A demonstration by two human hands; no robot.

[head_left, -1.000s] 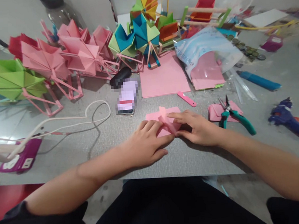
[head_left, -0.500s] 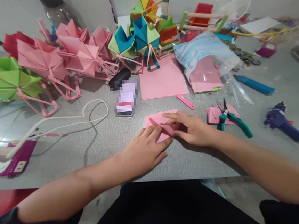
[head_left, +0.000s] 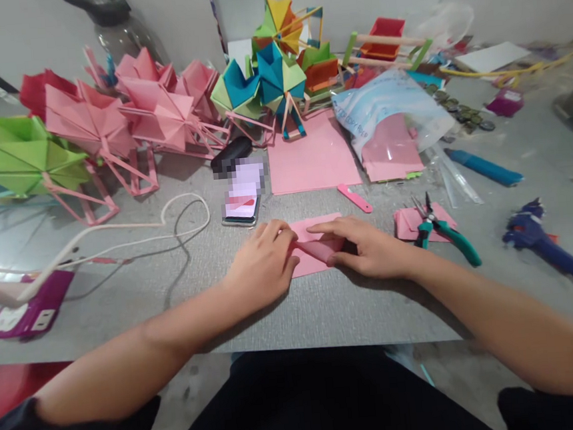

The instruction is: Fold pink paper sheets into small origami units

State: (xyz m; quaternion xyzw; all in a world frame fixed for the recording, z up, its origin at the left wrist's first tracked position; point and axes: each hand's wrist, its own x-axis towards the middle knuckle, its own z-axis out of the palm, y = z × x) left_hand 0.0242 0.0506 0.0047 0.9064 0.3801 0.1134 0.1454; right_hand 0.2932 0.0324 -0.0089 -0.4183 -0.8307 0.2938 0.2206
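pressing both left hand point(head_left: 261, 264) and right hand point(head_left: 364, 248) onto pink paper point(head_left: 314, 249).

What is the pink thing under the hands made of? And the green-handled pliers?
The folded pink sheet looks like thin matte paper: it holds sharp creases and lies flat under the left hand and right hand. The green-handled pliers seem to have dark metal jaws and smooth teal grips, probably rubber or plastic.
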